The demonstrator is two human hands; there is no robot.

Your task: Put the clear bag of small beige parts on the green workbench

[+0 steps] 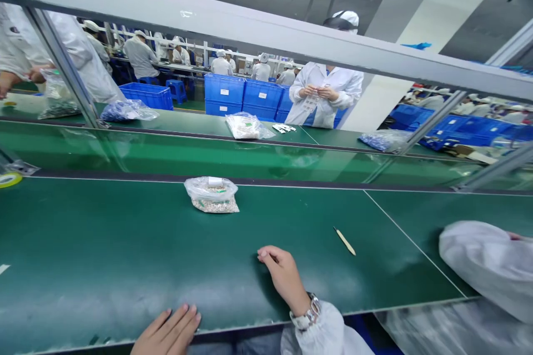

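Note:
My left hand [169,333] lies flat at the near edge of the green work surface [125,255], fingers stretched out and holding nothing. Farther in and to the right, my right hand [285,274] rests with its fingers curled in and the thumb against them. No object shows in it; a metal watch [307,316] is on that wrist. A thin cream-coloured tool with a dark tip [345,241] lies to the right of this hand. Toward the far edge sits a clear plastic bag [212,195] filled with small pale pieces, with a white label on top.
A metal frame bar [250,25] crosses above the bench. Beyond a green divider [250,160], a co-worker in white [328,94] handles small pieces near another bag [247,126]. Yellow tape [9,179] lies far left. Another person's white sleeve [487,266] reaches in at right.

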